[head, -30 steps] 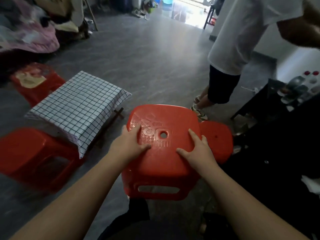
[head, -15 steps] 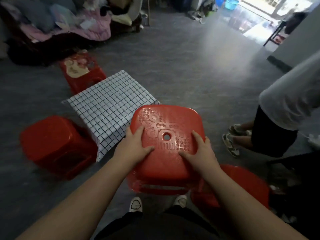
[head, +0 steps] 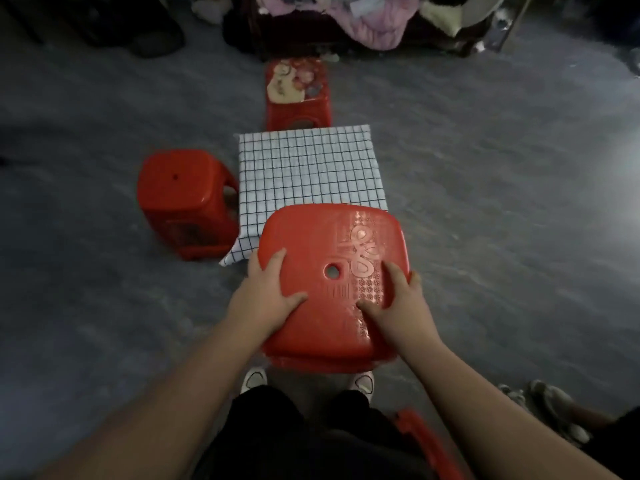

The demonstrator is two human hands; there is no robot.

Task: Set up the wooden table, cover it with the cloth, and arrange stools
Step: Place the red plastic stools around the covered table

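I hold a red plastic stool by its seat, my left hand gripping its left edge and my right hand its right edge, thumbs on top. It hangs in front of me, over the near edge of the low table, which is covered by a white black-checked cloth. A second red stool stands on the floor against the table's left side. A third red stool with a pictured seat stands at the table's far side.
Another red stool's edge shows behind my right leg. A second person's shoes are at the lower right. Piled clothes and dark furniture line the far side. Grey floor lies open left and right of the table.
I have turned left with the stool, so the table is now straight ahead and the stool overlaps its near edge. The other person has slid out to the lower right.
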